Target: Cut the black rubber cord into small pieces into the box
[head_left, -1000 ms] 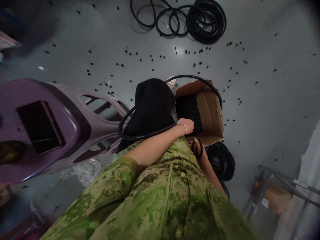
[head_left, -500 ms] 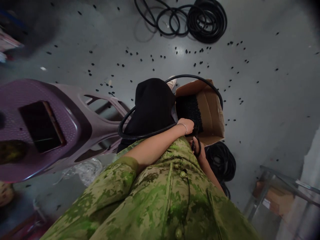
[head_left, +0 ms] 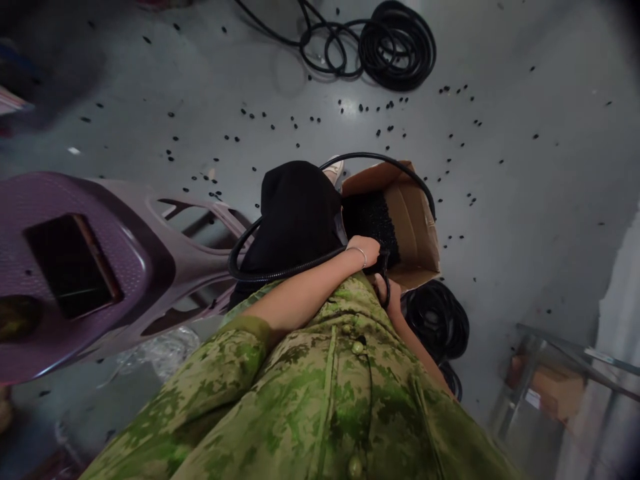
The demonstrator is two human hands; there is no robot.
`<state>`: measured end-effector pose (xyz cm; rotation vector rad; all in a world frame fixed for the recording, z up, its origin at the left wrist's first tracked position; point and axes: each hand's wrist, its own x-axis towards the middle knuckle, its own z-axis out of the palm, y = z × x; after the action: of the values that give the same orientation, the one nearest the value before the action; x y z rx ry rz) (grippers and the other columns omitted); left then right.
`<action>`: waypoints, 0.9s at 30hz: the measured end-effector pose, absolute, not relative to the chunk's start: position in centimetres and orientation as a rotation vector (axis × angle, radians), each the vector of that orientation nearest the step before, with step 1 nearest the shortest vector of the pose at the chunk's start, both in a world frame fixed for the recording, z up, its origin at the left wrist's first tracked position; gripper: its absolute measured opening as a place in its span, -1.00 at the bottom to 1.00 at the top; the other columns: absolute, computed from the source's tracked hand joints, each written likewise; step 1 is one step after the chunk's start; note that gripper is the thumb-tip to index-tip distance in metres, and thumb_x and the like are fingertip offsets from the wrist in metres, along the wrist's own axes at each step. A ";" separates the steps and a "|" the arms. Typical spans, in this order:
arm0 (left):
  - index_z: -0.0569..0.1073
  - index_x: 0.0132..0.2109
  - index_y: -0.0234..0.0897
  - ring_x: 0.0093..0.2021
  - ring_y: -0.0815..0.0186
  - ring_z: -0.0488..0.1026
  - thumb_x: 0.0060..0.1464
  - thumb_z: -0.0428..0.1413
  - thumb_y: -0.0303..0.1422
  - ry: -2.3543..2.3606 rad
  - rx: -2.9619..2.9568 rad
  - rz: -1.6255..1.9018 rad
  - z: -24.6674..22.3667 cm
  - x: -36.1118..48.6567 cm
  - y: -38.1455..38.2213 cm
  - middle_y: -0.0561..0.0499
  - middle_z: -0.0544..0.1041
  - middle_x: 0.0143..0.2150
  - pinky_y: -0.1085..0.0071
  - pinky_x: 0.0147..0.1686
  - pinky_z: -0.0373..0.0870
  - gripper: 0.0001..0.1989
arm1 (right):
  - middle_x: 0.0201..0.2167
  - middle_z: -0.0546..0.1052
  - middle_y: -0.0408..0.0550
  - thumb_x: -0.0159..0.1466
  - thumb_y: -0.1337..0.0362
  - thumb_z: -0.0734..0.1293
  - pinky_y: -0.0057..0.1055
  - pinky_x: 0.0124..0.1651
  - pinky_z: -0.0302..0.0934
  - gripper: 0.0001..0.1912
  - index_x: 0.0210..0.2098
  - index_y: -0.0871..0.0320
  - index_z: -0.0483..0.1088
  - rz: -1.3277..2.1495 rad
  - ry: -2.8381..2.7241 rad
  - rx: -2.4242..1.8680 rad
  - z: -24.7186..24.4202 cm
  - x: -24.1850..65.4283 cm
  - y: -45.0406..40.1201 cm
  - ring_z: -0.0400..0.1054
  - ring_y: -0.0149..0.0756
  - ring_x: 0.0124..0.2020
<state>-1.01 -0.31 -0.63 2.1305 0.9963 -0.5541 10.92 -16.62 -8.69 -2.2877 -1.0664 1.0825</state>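
Note:
Over the near edge of a cardboard box (head_left: 413, 220), my left hand (head_left: 365, 251) is closed around a black corrugated hose (head_left: 295, 272). The hose runs along my left forearm, loops over my lap and arches above the box. My right hand (head_left: 389, 292) sits just below, with its fingers in the black handles of a pair of scissors (head_left: 385, 277). The scissors point up beside my left fist; their blades are dark and hard to make out against the box. Many small black pieces (head_left: 370, 217) lie inside the box. The hose end at my left fist is hidden.
A purple stool (head_left: 135, 267) at left bears a phone (head_left: 73, 265). Coiled black hose (head_left: 397, 47) lies on the floor ahead, another coil (head_left: 437, 320) beside the box at right. Small black bits are scattered over the floor. A metal-framed rack (head_left: 525, 380) stands lower right.
The view has shifted slightly, so most things appear farther left. The scissor handles, spread before, are now closer together in my right hand. My left hand keeps its hold on the hose.

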 end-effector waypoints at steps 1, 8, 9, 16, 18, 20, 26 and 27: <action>0.57 0.04 -0.35 0.08 0.10 0.53 0.29 -0.01 -0.33 1.005 2.127 -0.547 -0.6 -1.0 -0.3 -0.26 0.59 0.05 0.32 0.00 0.44 -0.66 | -0.67 0.40 -0.07 0.14 -0.33 0.17 -0.30 -0.37 0.15 -0.41 -0.67 0.02 0.24 1.064 -1.078 -2.291 -8.8 11.0 -16.6 0.27 -0.21 -0.52; 0.58 0.03 -0.34 0.07 0.09 0.53 0.29 -0.02 -0.34 1.011 2.115 -0.534 -0.7 -0.9 -0.3 -0.27 0.59 0.05 0.32 -0.01 0.44 -0.66 | -0.68 0.28 -0.15 0.08 -0.32 0.26 -0.36 -0.37 0.05 -0.44 -0.69 0.01 0.22 1.058 -1.020 -2.238 -8.5 10.8 -16.6 0.13 -0.27 -0.51; 0.58 0.04 -0.34 0.07 0.09 0.53 0.28 -0.02 -0.34 1.013 2.115 -0.532 -0.7 -0.9 -0.2 -0.27 0.59 0.06 0.32 -0.01 0.44 -0.66 | -0.69 0.26 -0.16 0.07 -0.31 0.27 -0.36 -0.36 0.05 -0.45 -0.69 0.01 0.21 1.062 -1.002 -2.235 -8.4 10.7 -16.6 0.13 -0.26 -0.51; 0.59 0.05 -0.35 0.08 0.09 0.53 0.25 0.04 -0.35 1.003 2.099 -0.535 -1.0 -0.7 -0.3 -0.30 0.59 0.06 0.32 0.02 0.45 -0.66 | -0.70 0.24 -0.17 0.00 -0.24 0.32 -0.36 -0.34 0.04 -0.51 -0.69 0.00 0.19 1.000 -0.932 -2.265 -8.2 10.7 -16.5 0.09 -0.27 -0.51; 0.59 0.06 -0.37 0.08 0.09 0.53 0.24 0.05 -0.36 1.009 2.092 -0.534 -1.1 -0.6 -0.3 -0.32 0.58 0.06 0.31 0.01 0.45 -0.66 | -0.69 0.26 -0.16 0.03 -0.22 0.32 -0.34 -0.34 0.05 -0.52 -0.68 0.01 0.21 1.008 -0.935 -2.269 -8.0 10.8 -16.5 0.11 -0.27 -0.51; 0.58 0.06 -0.38 0.07 0.09 0.53 0.25 0.04 -0.36 1.022 2.077 -0.512 -1.1 -0.6 -0.3 -0.32 0.58 0.06 0.30 0.01 0.46 -0.65 | -0.68 0.30 -0.14 0.06 -0.20 0.32 -0.33 -0.35 0.08 -0.52 -0.68 0.04 0.24 1.046 -0.918 -2.286 -7.7 10.9 -16.3 0.15 -0.26 -0.51; 0.57 0.05 -0.40 0.04 0.08 0.54 0.30 -0.03 -0.34 1.094 2.018 -0.388 -1.0 -0.7 -0.3 -0.31 0.59 0.03 0.30 -0.05 0.47 -0.64 | -0.66 0.36 -0.08 0.13 -0.17 0.28 -0.29 -0.35 0.15 -0.52 -0.64 0.08 0.28 1.143 -0.887 -2.279 -6.2 10.6 -16.0 0.23 -0.23 -0.51; 0.55 0.06 -0.39 0.04 0.09 0.55 0.31 -0.05 -0.32 1.120 2.011 -0.356 -1.0 -0.8 -0.3 -0.30 0.59 0.03 0.31 -0.06 0.47 -0.63 | -0.65 0.38 -0.07 0.12 -0.18 0.28 -0.29 -0.34 0.16 -0.52 -0.62 0.09 0.30 1.162 -0.866 -2.253 -6.0 10.6 -16.1 0.25 -0.22 -0.50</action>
<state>-0.81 -0.28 -0.98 2.0112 1.1195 -0.3562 10.57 -16.11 -5.96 -2.2528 -0.8662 1.1623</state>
